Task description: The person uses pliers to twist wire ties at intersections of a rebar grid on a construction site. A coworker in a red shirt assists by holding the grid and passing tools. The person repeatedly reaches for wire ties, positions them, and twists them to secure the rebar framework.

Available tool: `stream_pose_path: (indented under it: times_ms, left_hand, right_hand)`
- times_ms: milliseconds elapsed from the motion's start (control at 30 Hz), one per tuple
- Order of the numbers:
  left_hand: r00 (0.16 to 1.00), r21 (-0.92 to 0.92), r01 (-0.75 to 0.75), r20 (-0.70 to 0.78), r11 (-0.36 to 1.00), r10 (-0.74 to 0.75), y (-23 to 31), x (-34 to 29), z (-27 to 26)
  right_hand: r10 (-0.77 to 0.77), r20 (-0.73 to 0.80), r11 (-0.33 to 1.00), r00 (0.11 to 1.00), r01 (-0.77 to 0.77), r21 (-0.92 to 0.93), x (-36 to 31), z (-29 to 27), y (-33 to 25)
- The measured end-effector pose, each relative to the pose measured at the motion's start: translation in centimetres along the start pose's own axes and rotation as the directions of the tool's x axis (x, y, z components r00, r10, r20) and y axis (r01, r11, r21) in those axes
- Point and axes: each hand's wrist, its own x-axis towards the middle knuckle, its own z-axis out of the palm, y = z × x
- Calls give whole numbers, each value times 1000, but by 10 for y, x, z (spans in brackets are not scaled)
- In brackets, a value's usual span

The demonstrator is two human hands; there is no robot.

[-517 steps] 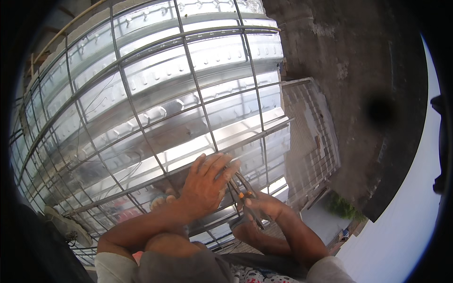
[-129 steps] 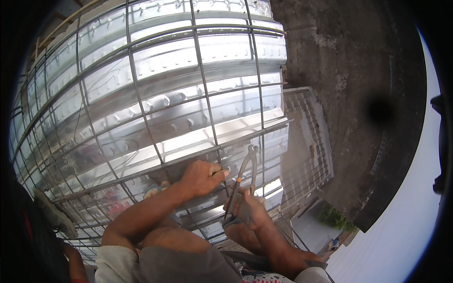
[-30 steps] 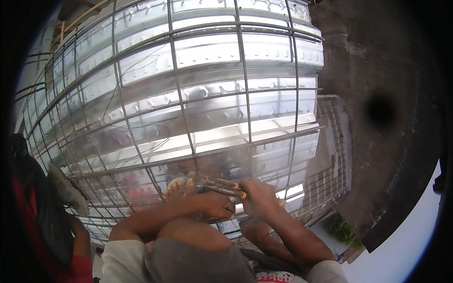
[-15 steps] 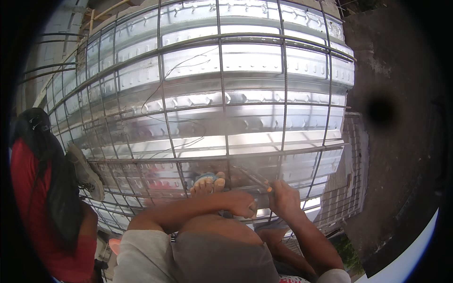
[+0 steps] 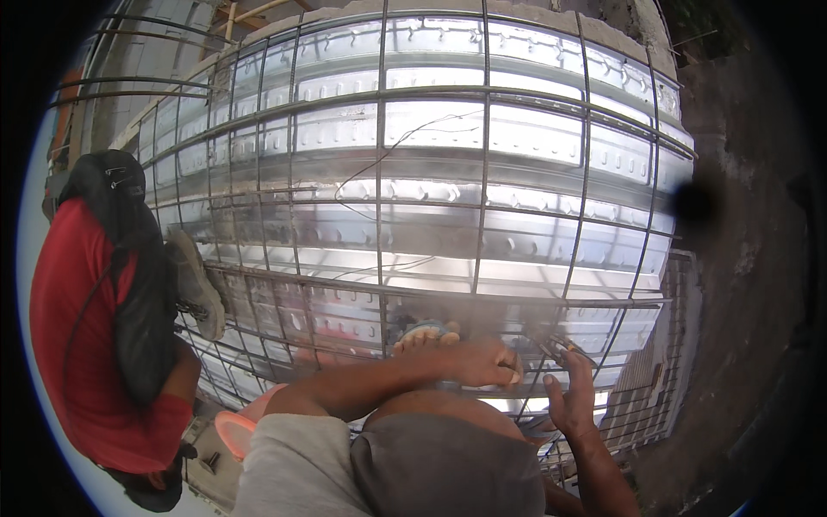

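My left hand (image 5: 493, 363) is closed, thumb against curled fingers, just above the near bars of the steel rebar mesh (image 5: 483, 198). What it pinches, if anything, is too small to make out. To its right, my right hand (image 5: 574, 398) has its fingers on pliers (image 5: 564, 345), thumb held apart. The tool lies low over the mesh, and its jaws are blurred. Under the bars spreads ribbed, shiny metal decking (image 5: 448, 121). My sandalled foot (image 5: 424, 336) is beside my left forearm.
At the left a person in a red shirt (image 5: 69, 293) bends over, a shoe (image 5: 196, 289) on the mesh. A thin loose wire (image 5: 379, 162) lies across the middle. Bar ends (image 5: 142, 80) stick out at the far left. The decking ends at the right, beside dark ground (image 5: 741, 284).
The view has shifted, so the mesh and the other person appear farther right. My right hand has turned, its thumb now away from the pliers. The left hand stays closed.
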Motion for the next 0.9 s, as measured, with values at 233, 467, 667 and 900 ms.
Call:
stream_pose_path:
  times_ms: [233, 467, 667, 900]
  left_hand:
    - [980, -104, -23, -198, 994, 2, 34, 4, -26]
    - [923, 72, -139, -352, 988, 155, 42, 2, -44]
    - [453, 440, 38, -808, 897, 377, 41, -15, -81]
    - [395, 565, 315, -808, 763, 436, 55, 2, -141]
  right_hand:
    - [250, 308, 710, 918, -390, 586, 8, -10, -69]
    - [378, 193, 585, 905, -395, 708, 42, -29, -72]
    - [438, 25, 822, 899, -412, 394, 61, -67, -64]
    - [415, 8, 904, 910, -414, 110, 75, -88, -63]
